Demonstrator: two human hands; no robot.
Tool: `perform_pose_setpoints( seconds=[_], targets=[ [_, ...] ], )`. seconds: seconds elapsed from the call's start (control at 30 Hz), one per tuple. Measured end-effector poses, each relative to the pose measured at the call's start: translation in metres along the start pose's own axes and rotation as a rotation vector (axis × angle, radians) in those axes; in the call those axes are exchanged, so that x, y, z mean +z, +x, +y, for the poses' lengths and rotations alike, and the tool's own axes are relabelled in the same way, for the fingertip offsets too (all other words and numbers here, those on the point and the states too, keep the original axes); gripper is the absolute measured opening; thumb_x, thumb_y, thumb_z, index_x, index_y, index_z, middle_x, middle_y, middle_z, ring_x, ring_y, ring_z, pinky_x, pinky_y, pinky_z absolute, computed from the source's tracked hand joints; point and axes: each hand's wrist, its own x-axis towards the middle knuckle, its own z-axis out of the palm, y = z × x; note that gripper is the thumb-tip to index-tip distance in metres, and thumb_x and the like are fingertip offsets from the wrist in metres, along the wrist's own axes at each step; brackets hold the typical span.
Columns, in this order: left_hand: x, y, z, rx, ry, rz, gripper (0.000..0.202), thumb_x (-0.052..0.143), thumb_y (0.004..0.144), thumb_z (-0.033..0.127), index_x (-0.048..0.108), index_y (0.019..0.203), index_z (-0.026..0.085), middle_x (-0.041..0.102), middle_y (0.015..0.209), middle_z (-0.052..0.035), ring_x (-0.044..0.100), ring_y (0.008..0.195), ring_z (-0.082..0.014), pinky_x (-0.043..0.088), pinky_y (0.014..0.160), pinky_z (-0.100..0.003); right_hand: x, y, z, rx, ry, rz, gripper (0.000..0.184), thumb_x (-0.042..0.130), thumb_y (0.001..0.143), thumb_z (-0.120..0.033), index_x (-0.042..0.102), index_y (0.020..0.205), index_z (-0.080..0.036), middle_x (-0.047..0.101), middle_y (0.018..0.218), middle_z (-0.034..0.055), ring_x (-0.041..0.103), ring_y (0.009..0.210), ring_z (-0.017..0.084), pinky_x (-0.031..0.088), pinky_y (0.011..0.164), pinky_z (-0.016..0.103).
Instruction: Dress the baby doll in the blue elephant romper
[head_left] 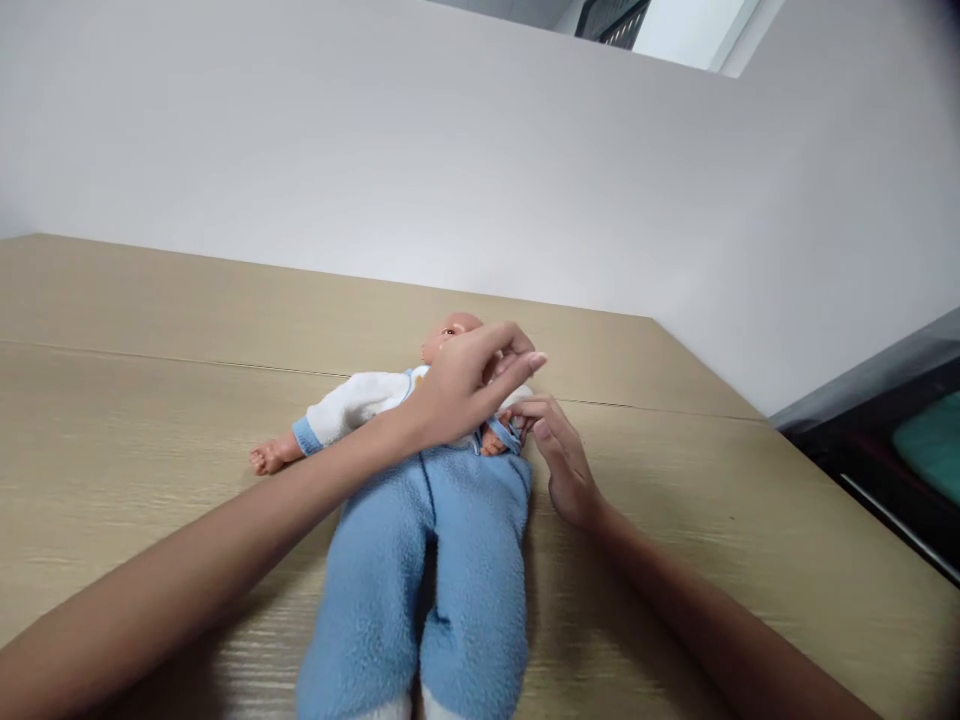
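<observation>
A baby doll (420, 520) lies on its back on a light wooden table (150, 380), head away from me, dressed in blue fleece trousers and a white top with blue cuffs. My left hand (469, 385) reaches across the doll's chest, fingers curled and pinched around the doll's right sleeve near its shoulder. My right hand (559, 455) rests on the table beside the doll, its fingertips pinching the blue cuff (510, 430) around the doll's small hand. The doll's other arm (300, 440) stretches out to the left, bare hand on the table.
A plain white wall (450, 150) rises behind the table. The table's right edge runs diagonally, with a dark shelf and something teal (930, 440) beyond it at the right.
</observation>
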Motion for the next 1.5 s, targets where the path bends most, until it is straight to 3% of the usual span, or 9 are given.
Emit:
perform_pose_setpoints(
  seconds=[0.2,0.33,0.47,0.6,0.83,1.0,1.17,1.33,1.5],
  targets=[
    [0.003,0.002,-0.01,-0.102,-0.095,-0.126,0.033,0.05,0.112,0.041,0.059,0.089,0.019,0.059,0.078,0.0001,0.052,0.072,-0.015,0.041,0.071,-0.029,0.001,-0.006,0.001,-0.084,-0.078,-0.018,0.022,0.061,0.108,-0.041,0.067,0.126,-0.032,0.061,0.121,0.0077,0.061,0.114,0.027,0.05,0.102,0.045],
    [-0.014,-0.001,-0.019,-0.023,-0.088,-0.29,0.039,0.04,0.114,0.049,0.06,0.101,0.018,0.064,0.092,-0.0057,0.057,0.086,-0.0202,0.045,0.084,-0.034,0.001,-0.006,0.004,-0.109,-0.114,0.012,0.017,0.062,0.107,-0.033,0.067,0.123,-0.031,0.062,0.116,0.0069,0.061,0.105,0.025,0.053,0.095,0.042],
    [-0.032,-0.005,-0.033,0.071,-0.03,-0.451,0.039,0.048,0.11,0.055,0.06,0.1,0.019,0.064,0.096,-0.0082,0.057,0.091,-0.0232,0.044,0.09,-0.037,0.0,-0.004,0.005,-0.172,-0.144,0.011,0.024,0.068,0.103,-0.028,0.065,0.127,-0.03,0.064,0.114,0.0069,0.061,0.105,0.026,0.053,0.092,0.042],
    [-0.034,-0.009,-0.043,0.185,-0.082,-0.478,0.029,0.057,0.107,0.047,0.061,0.096,0.02,0.066,0.094,-0.0087,0.059,0.089,-0.0231,0.046,0.086,-0.036,0.001,-0.002,0.006,-0.245,-0.152,0.012,0.034,0.071,0.097,-0.018,0.065,0.129,-0.029,0.065,0.115,0.0067,0.062,0.106,0.025,0.054,0.091,0.04],
    [-0.03,-0.014,-0.038,0.34,0.013,-0.432,0.012,0.061,0.102,0.03,0.061,0.095,0.021,0.063,0.079,-0.0034,0.058,0.075,-0.0206,0.044,0.074,-0.033,0.005,-0.003,0.011,-0.186,-0.116,0.118,0.018,0.059,0.105,-0.018,0.071,0.115,-0.027,0.068,0.108,0.0047,0.066,0.102,0.022,0.053,0.092,0.038],
    [-0.022,-0.016,-0.036,0.111,0.124,-0.329,0.021,0.051,0.109,0.036,0.06,0.101,0.019,0.065,0.085,-0.0042,0.061,0.08,-0.02,0.045,0.076,-0.032,0.009,0.0,0.011,0.03,0.107,0.132,0.019,0.057,0.107,-0.03,0.074,0.101,-0.025,0.07,0.095,0.002,0.065,0.09,0.02,0.052,0.087,0.034],
    [-0.012,-0.013,-0.04,-0.243,0.101,-0.399,0.028,0.051,0.107,0.046,0.06,0.105,0.019,0.067,0.09,-0.0041,0.063,0.082,-0.0202,0.045,0.075,-0.032,0.015,0.001,0.015,0.337,0.417,0.26,0.015,0.065,0.094,-0.037,0.069,0.092,-0.023,0.066,0.084,-0.0014,0.062,0.078,0.017,0.052,0.078,0.03],
    [-0.01,-0.012,-0.031,-0.383,0.159,-0.489,0.029,0.055,0.104,0.048,0.062,0.105,0.019,0.073,0.1,-0.0062,0.067,0.091,-0.0232,0.047,0.08,-0.034,0.022,-0.002,0.023,0.442,0.458,0.345,0.02,0.062,0.089,-0.042,0.065,0.096,-0.023,0.066,0.087,-0.0015,0.062,0.079,0.017,0.051,0.075,0.03],
    [-0.004,-0.011,-0.02,-0.461,0.28,-0.449,0.025,0.058,0.104,0.042,0.055,0.09,0.021,0.066,0.085,-0.0019,0.062,0.08,-0.0213,0.039,0.07,-0.033,0.023,-0.002,0.028,0.525,0.37,0.469,0.026,0.064,0.085,-0.045,0.067,0.098,-0.023,0.071,0.094,0.001,0.066,0.088,0.02,0.053,0.08,0.031]
  ],
)
